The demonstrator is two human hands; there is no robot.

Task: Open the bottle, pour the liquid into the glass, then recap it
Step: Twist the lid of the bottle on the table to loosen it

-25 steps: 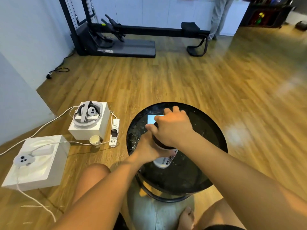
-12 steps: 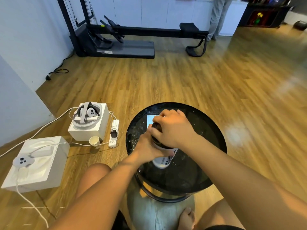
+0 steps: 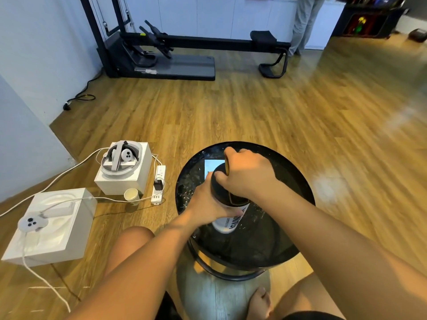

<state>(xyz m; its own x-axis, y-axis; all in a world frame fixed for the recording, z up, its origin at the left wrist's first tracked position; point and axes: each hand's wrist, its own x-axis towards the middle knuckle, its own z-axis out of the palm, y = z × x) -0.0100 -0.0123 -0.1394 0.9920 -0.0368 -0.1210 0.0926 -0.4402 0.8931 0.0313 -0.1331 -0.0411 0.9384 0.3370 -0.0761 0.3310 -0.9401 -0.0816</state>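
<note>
Left hand [image 3: 205,204] grips the rigid, probably smooth-sided bottle [image 3: 227,221] around its middle while right hand [image 3: 248,174] clamps its black cap [image 3: 219,185].

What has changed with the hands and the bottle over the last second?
The right hand has turned on the black cap: its fingers, first spread over the far side, now curl round it with the thumb raised at the far edge. The left hand still grips the bottle, which stays upright in place on the round black table. The cap is still on.
</note>
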